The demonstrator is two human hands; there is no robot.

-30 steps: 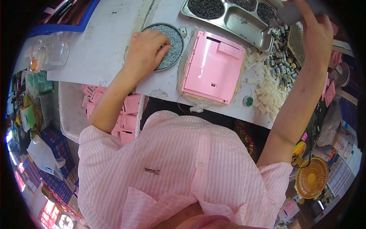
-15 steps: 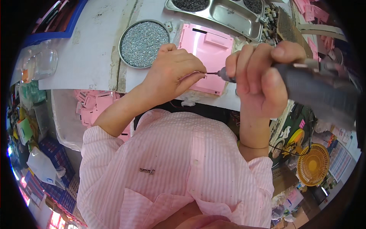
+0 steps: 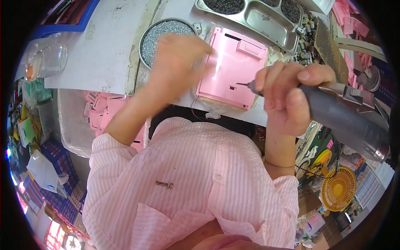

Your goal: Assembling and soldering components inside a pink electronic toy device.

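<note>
My right hand (image 3: 289, 93) is wrapped round a dark grey electric screwdriver (image 3: 339, 114), whose thin bit points left over the pink plastic casing (image 3: 227, 62). That casing lies flat on the table, with a raised block near its far edge and a small dark rectangular hole near its near edge. My left hand (image 3: 179, 58), smeared by motion, is between the casing and a round metal dish (image 3: 141, 48) full of small silvery screws, covering part of the dish. Whether its fingers hold anything is not visible.
Beyond the casing stands a steel compartment tray (image 3: 266, 23) with dark small parts. Loose metal parts (image 3: 307, 41) lie to its right. At the left below the table edge, a clear-lined bin (image 3: 75, 121) holds pink pieces. A yellow basket (image 3: 338, 189) is at lower right.
My left hand has left the screwdriver's tip and moved back toward the screw dish. The bit has come away from that hand, and the screwdriver's body has tilted lower at its back end.
</note>
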